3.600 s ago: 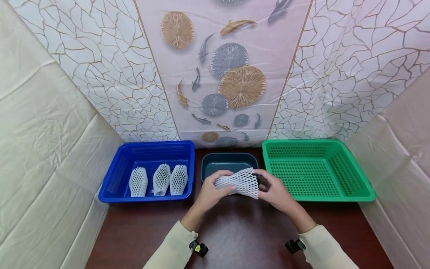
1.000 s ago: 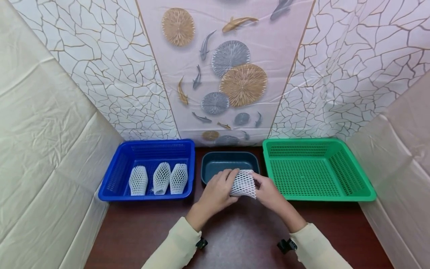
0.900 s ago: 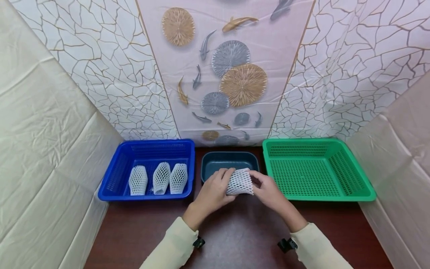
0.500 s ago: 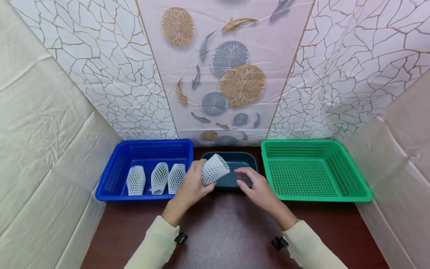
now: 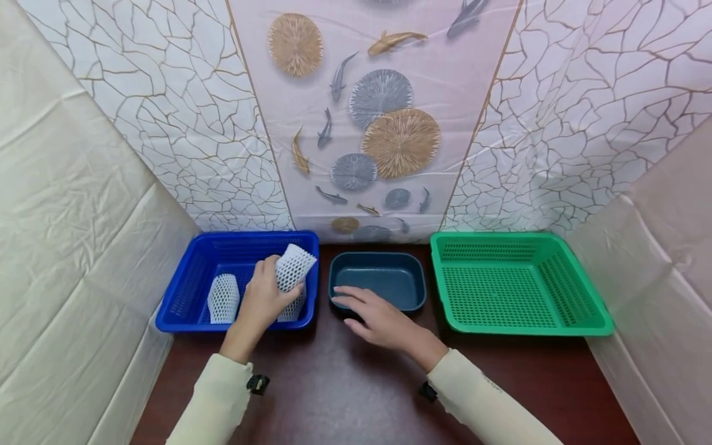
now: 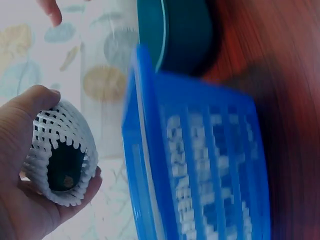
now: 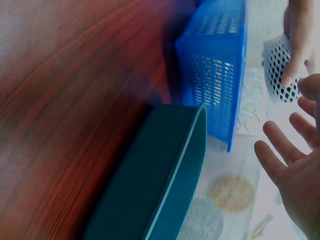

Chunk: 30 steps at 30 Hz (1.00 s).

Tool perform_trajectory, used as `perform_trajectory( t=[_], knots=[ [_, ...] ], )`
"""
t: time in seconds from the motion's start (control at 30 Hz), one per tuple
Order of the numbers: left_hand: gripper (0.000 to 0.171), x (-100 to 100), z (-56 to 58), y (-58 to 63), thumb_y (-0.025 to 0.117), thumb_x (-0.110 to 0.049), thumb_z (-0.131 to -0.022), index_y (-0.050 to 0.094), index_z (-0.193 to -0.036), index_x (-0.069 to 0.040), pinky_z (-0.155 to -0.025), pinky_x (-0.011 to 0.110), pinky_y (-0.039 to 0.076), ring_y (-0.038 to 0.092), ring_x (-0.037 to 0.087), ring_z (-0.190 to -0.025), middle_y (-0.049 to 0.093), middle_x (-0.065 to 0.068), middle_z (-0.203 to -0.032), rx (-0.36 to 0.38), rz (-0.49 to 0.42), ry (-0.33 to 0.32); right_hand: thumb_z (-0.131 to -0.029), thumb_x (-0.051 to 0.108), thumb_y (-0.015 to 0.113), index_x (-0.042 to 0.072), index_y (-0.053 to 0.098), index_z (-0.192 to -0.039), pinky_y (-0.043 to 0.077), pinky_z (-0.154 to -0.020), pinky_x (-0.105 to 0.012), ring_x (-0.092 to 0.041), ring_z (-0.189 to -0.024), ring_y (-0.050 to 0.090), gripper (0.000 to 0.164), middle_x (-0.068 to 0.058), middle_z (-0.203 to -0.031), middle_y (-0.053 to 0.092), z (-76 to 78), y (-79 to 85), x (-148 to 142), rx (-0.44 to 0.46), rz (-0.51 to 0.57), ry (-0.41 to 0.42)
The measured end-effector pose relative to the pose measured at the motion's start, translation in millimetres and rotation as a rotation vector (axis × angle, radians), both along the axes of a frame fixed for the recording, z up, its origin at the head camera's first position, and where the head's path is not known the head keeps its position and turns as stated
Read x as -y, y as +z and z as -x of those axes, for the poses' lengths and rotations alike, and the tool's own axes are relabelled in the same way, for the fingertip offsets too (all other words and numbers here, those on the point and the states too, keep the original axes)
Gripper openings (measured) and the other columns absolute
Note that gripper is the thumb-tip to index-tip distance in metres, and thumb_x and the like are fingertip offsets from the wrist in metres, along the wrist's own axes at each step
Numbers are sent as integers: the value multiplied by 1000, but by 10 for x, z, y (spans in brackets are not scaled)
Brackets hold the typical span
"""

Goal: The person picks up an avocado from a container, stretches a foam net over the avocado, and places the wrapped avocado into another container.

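Observation:
My left hand (image 5: 258, 303) grips a white foam fruit net (image 5: 293, 269) above the right part of the blue basket (image 5: 256, 235). Through the net's end, the left wrist view reveals a dark green fruit (image 6: 65, 167) with a small brown spot, avocado-like. Inside the basket lie other foam nets; one (image 5: 224, 300) shows at the left, another (image 5: 292, 311) partly under the held one, and my hand hides the rest. My right hand (image 5: 384, 321) holds nothing, its fingers extended and spread over the near left edge of the dark teal tray (image 5: 384, 284).
Right of the tray stands a green basket (image 5: 500, 296) with nothing in it. The dark red table (image 5: 356, 383) runs in front of the containers. A patterned cloth wall (image 5: 389, 210) rises behind them, with pale cloth sides (image 5: 651, 278).
Both hands worked on the foam net over the tray; then the right hand let go. The left hand has carried the net leftward over the blue basket, and the right hand has shifted left.

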<state>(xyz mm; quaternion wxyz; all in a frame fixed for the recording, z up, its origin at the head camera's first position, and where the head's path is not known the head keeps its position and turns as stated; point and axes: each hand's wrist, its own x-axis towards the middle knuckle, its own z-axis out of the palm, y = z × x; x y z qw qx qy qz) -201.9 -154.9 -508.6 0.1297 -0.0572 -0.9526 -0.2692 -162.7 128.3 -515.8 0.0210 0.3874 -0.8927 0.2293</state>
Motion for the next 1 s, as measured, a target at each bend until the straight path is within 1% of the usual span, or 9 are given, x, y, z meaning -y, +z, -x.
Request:
perform_trajectory(
  t=[0.1, 0.27, 0.4, 0.47, 0.57, 0.7, 0.83, 0.9, 1.0],
  knots=[
    [83, 176, 29, 8, 84, -41, -81, 46, -141, 2, -78, 58, 56, 65, 44, -98, 58, 28, -121, 33, 23, 51, -105, 29, 59, 18, 48, -155, 45, -114, -42, -21, -143, 49, 52, 1, -164, 39, 31, -37, 116, -26, -59, 53],
    [78, 484, 61, 59, 80, -38, -85, 45, -141, 5, -79, 60, 54, 62, 46, -100, 59, 30, -118, 65, -1, 146, -105, 30, 60, 18, 40, -159, 47, -112, -41, -21, -140, 52, 59, -1, -168, 33, 71, -93, 314, -64, -109, 142],
    [79, 714, 75, 65, 77, -39, -88, 42, -142, 6, -84, 65, 51, 61, 50, -106, 58, 32, -122, 95, -13, 234, -106, 33, 59, 20, 34, -162, 47, -111, -39, -19, -139, 53, 62, -1, -171, 26, 84, -159, 441, -72, -165, 216],
    [80, 816, 86, 57, 75, -39, -89, 40, -144, 7, -88, 67, 49, 59, 52, -109, 56, 34, -125, 115, -30, 265, -105, 33, 59, 20, 34, -162, 47, -112, -39, -19, -140, 53, 63, -2, -171, 26, 84, -196, 490, -71, -195, 243],
    [83, 961, 100, 55, 73, -39, -90, 35, -147, 8, -92, 69, 47, 56, 56, -114, 52, 38, -130, 159, -42, 303, -105, 33, 60, 19, 32, -162, 47, -111, -38, -19, -141, 52, 65, -2, -171, 27, 86, -249, 549, -70, -241, 262],
    [91, 1149, 115, 35, 69, -41, -92, 24, -154, 9, -99, 72, 42, 48, 62, -122, 41, 42, -141, 258, -57, 346, -104, 34, 60, 18, 32, -163, 48, -110, -36, -20, -137, 55, 67, -1, -171, 26, 98, -322, 584, -78, -290, 258],
    [96, 1312, 123, -14, 67, -41, -92, 18, -155, 11, -99, 74, 40, 43, 65, -123, 33, 45, -144, 352, -63, 382, -104, 34, 61, 19, 30, -163, 48, -108, -35, -20, -133, 57, 68, 1, -172, 23, 112, -365, 589, -74, -313, 250],
    [96, 1378, 128, -45, 67, -40, -91, 17, -154, 14, -99, 73, 39, 43, 66, -122, 32, 47, -143, 374, -60, 396, -104, 33, 61, 19, 29, -164, 49, -107, -36, -20, -132, 57, 69, 0, -172, 22, 117, -377, 586, -75, -319, 250],
    [93, 1448, 132, -86, 66, -37, -90, 20, -151, 17, -99, 72, 40, 43, 66, -120, 34, 49, -139, 381, -52, 421, -103, 32, 63, 20, 27, -164, 50, -105, -35, -20, -129, 58, 72, -1, -172, 22, 120, -388, 577, -74, -328, 252]
  ],
)
